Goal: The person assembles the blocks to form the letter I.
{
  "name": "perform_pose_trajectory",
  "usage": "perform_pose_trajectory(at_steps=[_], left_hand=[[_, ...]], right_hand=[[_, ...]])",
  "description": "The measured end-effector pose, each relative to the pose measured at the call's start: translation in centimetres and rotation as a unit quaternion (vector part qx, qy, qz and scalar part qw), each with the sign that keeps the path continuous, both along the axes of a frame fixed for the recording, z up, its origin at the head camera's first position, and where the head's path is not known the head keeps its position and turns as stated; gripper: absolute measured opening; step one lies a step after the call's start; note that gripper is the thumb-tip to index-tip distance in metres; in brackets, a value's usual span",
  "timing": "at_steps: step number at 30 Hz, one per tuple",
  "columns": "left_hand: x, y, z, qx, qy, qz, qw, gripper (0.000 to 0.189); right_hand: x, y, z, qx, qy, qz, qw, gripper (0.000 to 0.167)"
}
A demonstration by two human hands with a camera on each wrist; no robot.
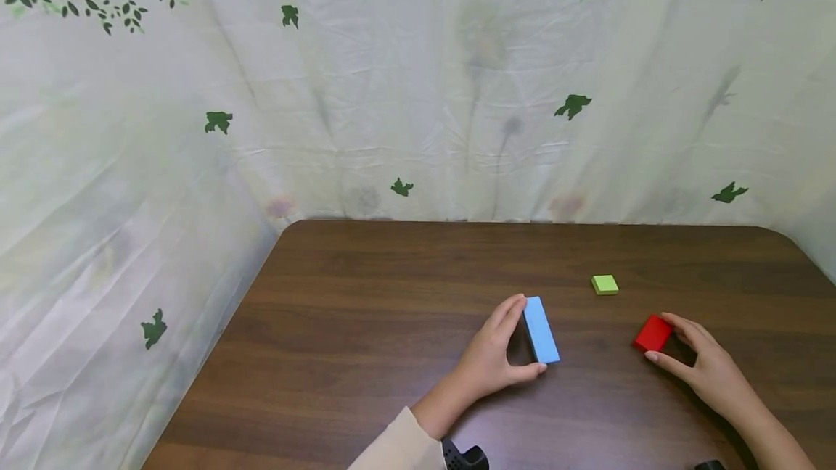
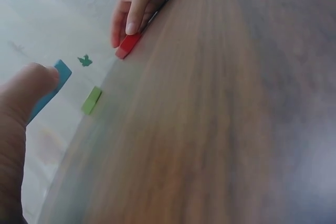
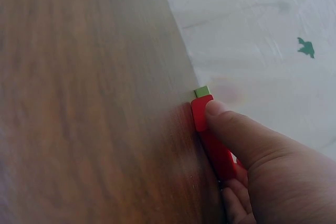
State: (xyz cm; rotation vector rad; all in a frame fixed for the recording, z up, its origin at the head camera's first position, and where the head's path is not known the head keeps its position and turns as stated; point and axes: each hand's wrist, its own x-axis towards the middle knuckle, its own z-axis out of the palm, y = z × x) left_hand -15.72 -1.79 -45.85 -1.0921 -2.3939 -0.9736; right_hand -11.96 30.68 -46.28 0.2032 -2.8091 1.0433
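Note:
A long light-blue block (image 1: 541, 330) is gripped by my left hand (image 1: 486, 357), thumb at its near end and fingers at its far end. In the left wrist view the thumb hides part of that blue block (image 2: 63, 72). To the right, my right hand (image 1: 715, 372) pinches a red block (image 1: 653, 334) between thumb and fingers. From the right wrist, the red block (image 3: 201, 114) appears low against the tabletop, its near part partly covered by the hand. Behind the two hands, a small flat green block (image 1: 604, 284) lies on the table, touched by neither.
The brown wood-grain table (image 1: 366, 289) has rounded far corners. A pale curtain (image 1: 405, 93) printed with leaves hangs along its far edge and left side. Dark devices show at the wrists, one (image 1: 466, 455) beside the left sleeve (image 1: 405, 444).

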Motion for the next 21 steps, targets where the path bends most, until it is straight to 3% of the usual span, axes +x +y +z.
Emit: perform_pose_trajectory(at_steps=[10, 21], left_hand=[[-0.1, -1.3, -0.3, -0.041, -0.007, -0.002, 0.9992, 0.092], [-0.2, -2.3, -0.5, -0.078, -0.060, -0.013, 0.9950, 0.090]], right_hand=[[-0.2, 0.0, 0.0, -0.002, -0.003, 0.003, 1.0000, 0.070], [-0.1, -0.1, 0.2, -0.004, -0.004, 0.001, 1.0000, 0.070]])
